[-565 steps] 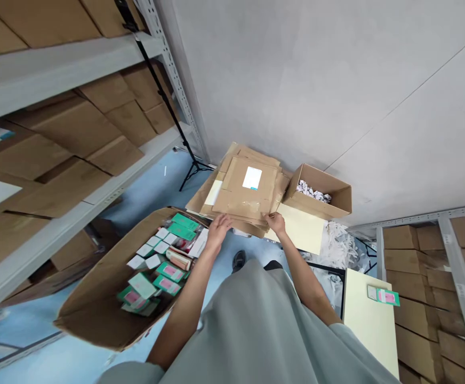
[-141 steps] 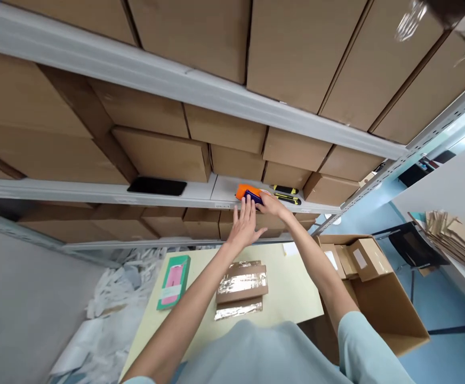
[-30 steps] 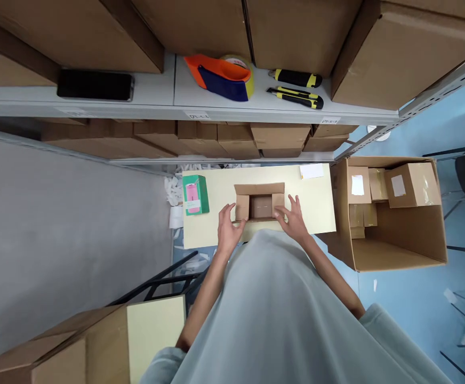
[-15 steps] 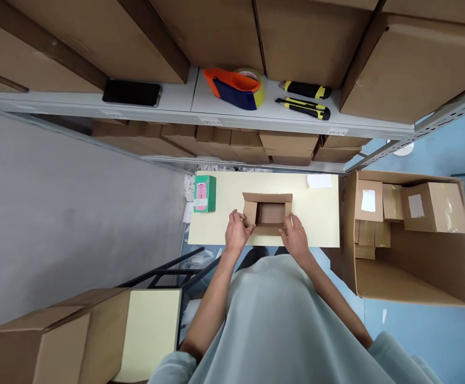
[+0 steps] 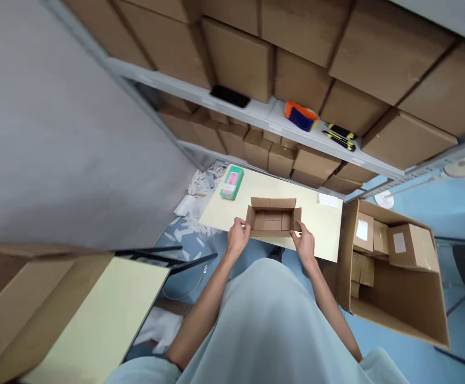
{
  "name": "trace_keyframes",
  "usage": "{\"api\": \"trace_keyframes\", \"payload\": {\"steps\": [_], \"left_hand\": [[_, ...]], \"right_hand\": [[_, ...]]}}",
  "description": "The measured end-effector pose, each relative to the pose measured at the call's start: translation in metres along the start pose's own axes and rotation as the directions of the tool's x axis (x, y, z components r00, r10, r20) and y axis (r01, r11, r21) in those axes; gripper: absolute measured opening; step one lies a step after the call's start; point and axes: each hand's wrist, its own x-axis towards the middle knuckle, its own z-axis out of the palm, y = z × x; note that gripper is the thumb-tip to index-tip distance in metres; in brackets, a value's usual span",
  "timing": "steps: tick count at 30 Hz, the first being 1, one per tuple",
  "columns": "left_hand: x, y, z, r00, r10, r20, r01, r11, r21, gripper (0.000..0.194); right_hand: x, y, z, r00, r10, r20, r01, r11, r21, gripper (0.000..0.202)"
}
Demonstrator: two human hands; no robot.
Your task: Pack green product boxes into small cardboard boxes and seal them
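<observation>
A small open cardboard box (image 5: 272,233) is at the front edge of the pale yellow table (image 5: 316,234), its flaps raised and nothing seen inside. My left hand (image 5: 238,234) pinches the box at its left front corner. At the right front corner, my right hand (image 5: 304,241) grips the box's side flap between thumb and fingers. A green box with a pink picture (image 5: 232,182) lies at the table's back left. Near the back right corner of the table rests a white paper slip (image 5: 328,200).
The shelf above holds a black phone (image 5: 230,96), an orange and blue tape dispenser (image 5: 301,116) and two yellow-black cutters (image 5: 339,140). A large carton (image 5: 392,298) with several small boxes stands at right. Paper scraps (image 5: 206,186) litter the floor at left.
The view has swung and tilted. The box's side flaps, folded inward before, now stand out more, and its inside shows wider. Both hands stay at its sides.
</observation>
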Motion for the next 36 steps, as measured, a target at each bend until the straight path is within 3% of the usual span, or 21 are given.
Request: {"api": "trace_keyframes", "payload": {"steps": [4, 8, 11, 14, 17, 19, 22, 24, 28, 33, 36], "left_hand": [[-0.052, -0.071, -0.063, 0.976, -0.14, -0.168, 0.111, 0.978, -0.175, 0.007], [-0.12, -0.143, -0.129, 0.869, -0.324, -0.374, 0.135, 0.883, -0.45, 0.012], [-0.172, -0.192, -0.176, 0.765, -0.43, -0.48, 0.136, 0.836, -0.531, 0.016], [-0.22, -0.238, -0.21, 0.642, -0.543, -0.541, 0.229, 0.809, -0.541, 0.022], [-0.261, -0.275, -0.224, 0.508, -0.62, -0.598, 0.305, 0.778, -0.549, 0.024], [-0.28, -0.293, -0.225, 0.435, -0.66, -0.612, 0.315, 0.749, -0.583, 0.038], [-0.298, -0.316, -0.225, 0.358, -0.721, -0.594, 0.278, 0.689, -0.669, 0.056], [-0.304, -0.33, -0.228, 0.309, -0.749, -0.586, 0.266, 0.66, -0.702, 0.061], [-0.304, -0.355, -0.245, 0.257, -0.774, -0.578, 0.302, 0.633, -0.713, 0.063], [-0.301, -0.373, -0.263, 0.274, -0.798, -0.537, 0.403, 0.602, -0.689, 0.055], [-0.299, -0.372, -0.275, 0.258, -0.757, -0.6, 0.477, 0.64, -0.602, 0.044]], "right_hand": [[-0.035, -0.051, 0.041, 0.986, -0.161, 0.046, 0.16, 0.987, 0.026, 0.063], [-0.078, -0.106, 0.107, 0.93, -0.345, 0.125, 0.333, 0.937, 0.109, 0.074], [-0.11, -0.153, 0.16, 0.841, -0.493, 0.221, 0.476, 0.87, 0.128, 0.079], [-0.139, -0.204, 0.205, 0.692, -0.642, 0.331, 0.63, 0.76, 0.156, 0.081], [-0.163, -0.254, 0.238, 0.525, -0.724, 0.447, 0.738, 0.649, 0.185, 0.079], [-0.177, -0.285, 0.257, 0.424, -0.738, 0.525, 0.791, 0.584, 0.181, 0.079], [-0.197, -0.324, 0.284, 0.287, -0.743, 0.605, 0.862, 0.476, 0.176, 0.08], [-0.21, -0.345, 0.302, 0.221, -0.74, 0.635, 0.888, 0.422, 0.183, 0.081], [-0.224, -0.373, 0.335, 0.156, -0.707, 0.69, 0.897, 0.394, 0.201, 0.081], [-0.221, -0.391, 0.362, 0.109, -0.649, 0.753, 0.909, 0.372, 0.189, 0.074], [-0.213, -0.401, 0.364, 0.071, -0.65, 0.757, 0.914, 0.346, 0.211, 0.062]]}}
